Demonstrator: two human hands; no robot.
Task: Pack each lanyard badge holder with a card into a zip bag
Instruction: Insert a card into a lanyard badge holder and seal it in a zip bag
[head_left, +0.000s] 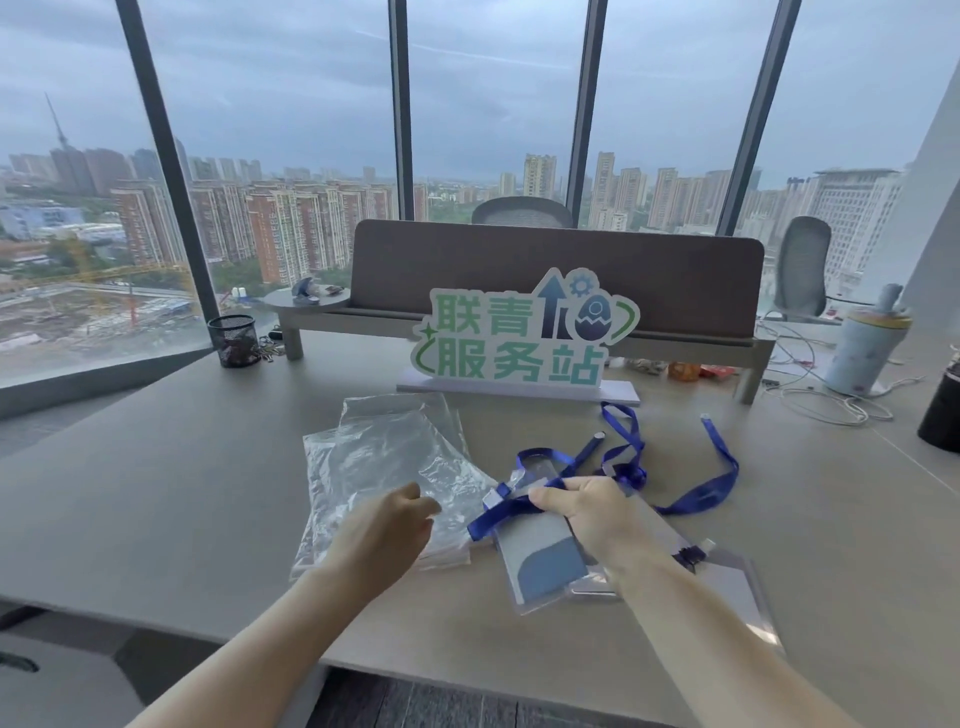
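Observation:
A loose stack of clear zip bags (384, 457) lies on the grey desk (156, 499) in front of me. My left hand (387, 530) rests on the bags' near right part, fingers curled on the plastic. My right hand (587, 512) pinches the blue lanyard (696, 493) where it joins a clear badge holder (540, 566) with a grey and blue card inside. More clear holders (737, 577) lie under my right forearm, partly hidden. The lanyard's loops trail to the right and back.
A white sign with green characters (524, 338) stands just behind the bags. A brown desk divider (649, 280) runs behind it. A black mesh cup (234, 340) stands at the back left; a pale tumbler (862, 348), white cables (826, 405) and a black object (943, 415) sit at the right.

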